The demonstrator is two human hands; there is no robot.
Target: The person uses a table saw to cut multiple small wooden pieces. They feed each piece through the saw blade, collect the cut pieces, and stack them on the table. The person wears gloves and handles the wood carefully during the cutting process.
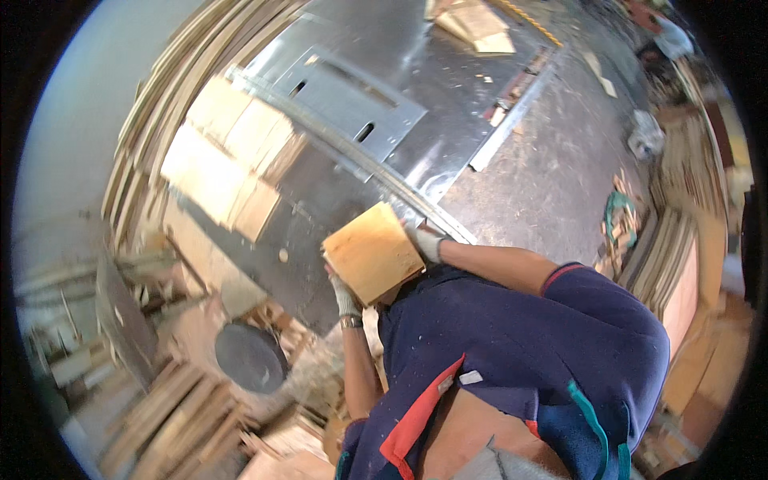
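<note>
A squarish stack of thin wooden boards [374,250] is held in front of my body, its pale yellow top facing up. My left hand [346,296], in a whitish work glove with a watch at the wrist, grips the near left side. My right hand [426,242], also gloved, is closed around the right side. The fingers of both hands are partly hidden by the boards. Beyond them lies a dark metal saw table [408,104] with a slotted insert plate [344,104] and a long metal rail [320,132] across it.
Piles of pale boards [228,160] sit on the table's left, and more cut boards [478,28] lie at the far side. A dark round stool [250,358] stands at lower left near stacked wood strips [172,420]. Stacked sheets [668,256] line the right; another person [670,40] is far right.
</note>
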